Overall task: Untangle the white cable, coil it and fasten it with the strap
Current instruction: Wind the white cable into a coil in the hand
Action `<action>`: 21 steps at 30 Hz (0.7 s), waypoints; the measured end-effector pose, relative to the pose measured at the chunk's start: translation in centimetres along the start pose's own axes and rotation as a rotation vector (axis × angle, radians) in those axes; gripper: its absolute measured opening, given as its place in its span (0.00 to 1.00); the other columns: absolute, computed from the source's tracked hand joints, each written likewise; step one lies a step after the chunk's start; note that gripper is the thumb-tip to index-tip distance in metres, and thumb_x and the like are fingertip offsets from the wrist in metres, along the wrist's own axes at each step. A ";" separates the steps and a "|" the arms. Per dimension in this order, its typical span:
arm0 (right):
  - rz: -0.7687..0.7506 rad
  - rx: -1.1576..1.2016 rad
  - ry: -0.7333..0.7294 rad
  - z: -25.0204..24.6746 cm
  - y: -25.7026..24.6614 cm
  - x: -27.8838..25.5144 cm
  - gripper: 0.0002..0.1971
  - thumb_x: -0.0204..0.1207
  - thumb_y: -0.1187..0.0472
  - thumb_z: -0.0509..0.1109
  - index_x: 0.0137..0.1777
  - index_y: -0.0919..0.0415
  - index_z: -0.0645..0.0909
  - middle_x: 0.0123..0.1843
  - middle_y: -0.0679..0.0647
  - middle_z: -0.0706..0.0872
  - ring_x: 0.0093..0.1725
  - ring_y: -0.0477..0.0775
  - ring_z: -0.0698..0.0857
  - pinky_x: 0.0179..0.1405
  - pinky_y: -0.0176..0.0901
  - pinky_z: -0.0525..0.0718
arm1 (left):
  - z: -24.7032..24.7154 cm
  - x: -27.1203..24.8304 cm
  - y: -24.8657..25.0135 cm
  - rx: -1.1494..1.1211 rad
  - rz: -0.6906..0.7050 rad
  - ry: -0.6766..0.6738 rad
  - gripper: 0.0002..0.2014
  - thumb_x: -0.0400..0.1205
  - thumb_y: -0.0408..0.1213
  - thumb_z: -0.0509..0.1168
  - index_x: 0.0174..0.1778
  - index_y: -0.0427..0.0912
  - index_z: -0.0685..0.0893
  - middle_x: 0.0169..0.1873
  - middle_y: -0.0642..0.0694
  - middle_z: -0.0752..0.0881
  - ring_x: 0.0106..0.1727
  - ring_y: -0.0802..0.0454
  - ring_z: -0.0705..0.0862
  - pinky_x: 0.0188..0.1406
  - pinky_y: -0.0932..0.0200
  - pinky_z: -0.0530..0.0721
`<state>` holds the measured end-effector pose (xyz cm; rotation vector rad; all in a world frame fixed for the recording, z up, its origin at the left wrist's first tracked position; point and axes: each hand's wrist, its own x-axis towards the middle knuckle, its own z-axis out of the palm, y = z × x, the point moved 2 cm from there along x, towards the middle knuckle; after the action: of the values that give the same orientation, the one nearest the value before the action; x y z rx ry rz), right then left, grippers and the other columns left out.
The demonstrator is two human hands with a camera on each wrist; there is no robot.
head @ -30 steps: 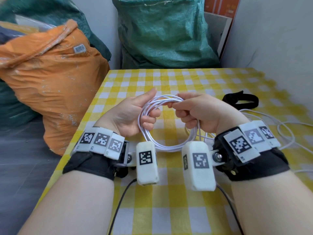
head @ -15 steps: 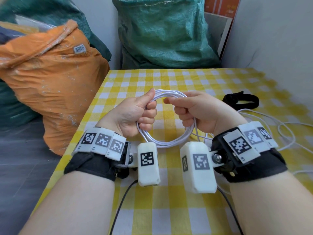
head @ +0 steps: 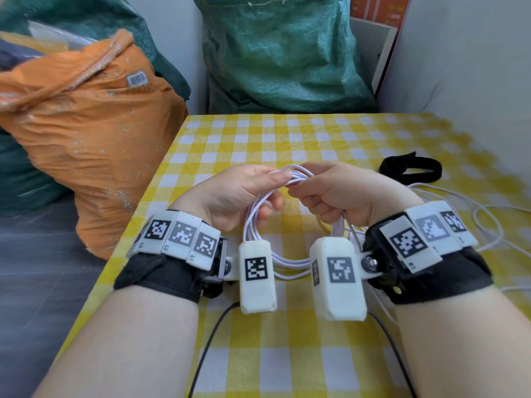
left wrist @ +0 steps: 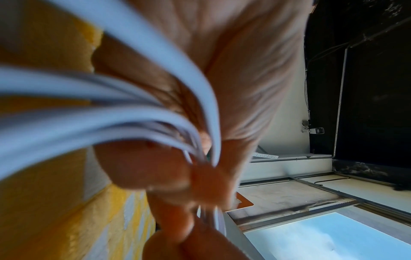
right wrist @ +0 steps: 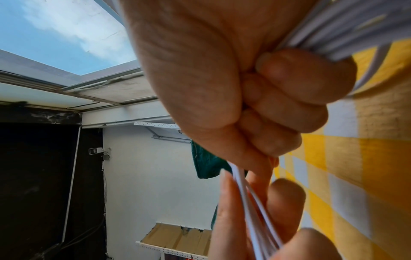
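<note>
The white cable (head: 290, 261) forms a coil of several loops held above the yellow checked table (head: 287, 354). My left hand (head: 244, 193) pinches the top of the coil between thumb and fingers. My right hand (head: 330, 193) grips the same bundle just to the right, fingers curled round it. The loops (left wrist: 106, 112) fill the left wrist view, and the strands (right wrist: 251, 202) run between fingers in the right wrist view. Loose cable (head: 485, 222) trails over the table to the right. The black strap (head: 411, 169) lies on the table, beyond my right hand.
An orange sack (head: 86, 130) stands off the table's left edge and a green sack (head: 281, 53) behind its far edge. A pale wall (head: 465, 67) borders the right side. Thin black wires (head: 209, 340) run from the wrist cameras toward me.
Both hands have drawn together at the top of the coil; the left thumb now presses the bundle beside the right fingers. The coil hangs a little lower between the wrists.
</note>
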<state>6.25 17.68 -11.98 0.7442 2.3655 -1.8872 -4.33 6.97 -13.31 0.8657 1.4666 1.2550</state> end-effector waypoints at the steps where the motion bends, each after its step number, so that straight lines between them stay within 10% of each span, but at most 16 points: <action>1: 0.000 -0.029 -0.013 0.0 0.0 -0.1 0.04 0.80 0.68 0.61 0.50 0.60 0.75 0.19 0.45 0.67 0.16 0.42 0.60 0.12 0.30 0.57 | 0.0 0.0 0.0 0.014 0.009 -0.003 0.15 0.80 0.44 0.62 0.56 0.39 0.82 0.30 0.45 0.80 0.18 0.59 0.74 0.17 0.66 0.73; 5: 0.004 -0.099 -0.056 0.2 -0.1 -0.1 0.06 0.78 0.68 0.61 0.41 0.62 0.77 0.19 0.46 0.67 0.17 0.42 0.59 0.13 0.29 0.57 | 0.0 0.0 0.0 0.020 0.000 -0.037 0.11 0.83 0.36 0.59 0.58 0.37 0.81 0.34 0.42 0.81 0.18 0.61 0.71 0.16 0.70 0.70; 11: 0.037 -0.087 -0.048 0.4 -0.1 -0.1 0.07 0.77 0.71 0.60 0.41 0.59 0.75 0.17 0.45 0.67 0.17 0.43 0.59 0.13 0.30 0.56 | 0.3 0.2 0.3 -0.017 -0.010 -0.013 0.23 0.73 0.56 0.61 0.52 0.40 0.83 0.24 0.43 0.79 0.13 0.61 0.63 0.12 0.71 0.60; 21: -0.041 0.039 -0.006 0.3 -0.3 0.0 0.07 0.79 0.71 0.61 0.53 0.63 0.76 0.26 0.49 0.68 0.20 0.44 0.63 0.16 0.32 0.63 | -0.8 0.6 0.3 -0.184 0.073 0.211 0.13 0.84 0.38 0.60 0.44 0.34 0.85 0.24 0.44 0.84 0.10 0.62 0.62 0.10 0.70 0.58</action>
<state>6.06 17.33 -11.75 0.6969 2.3642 -1.9540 -5.32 7.39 -13.21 0.6855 1.4657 1.5475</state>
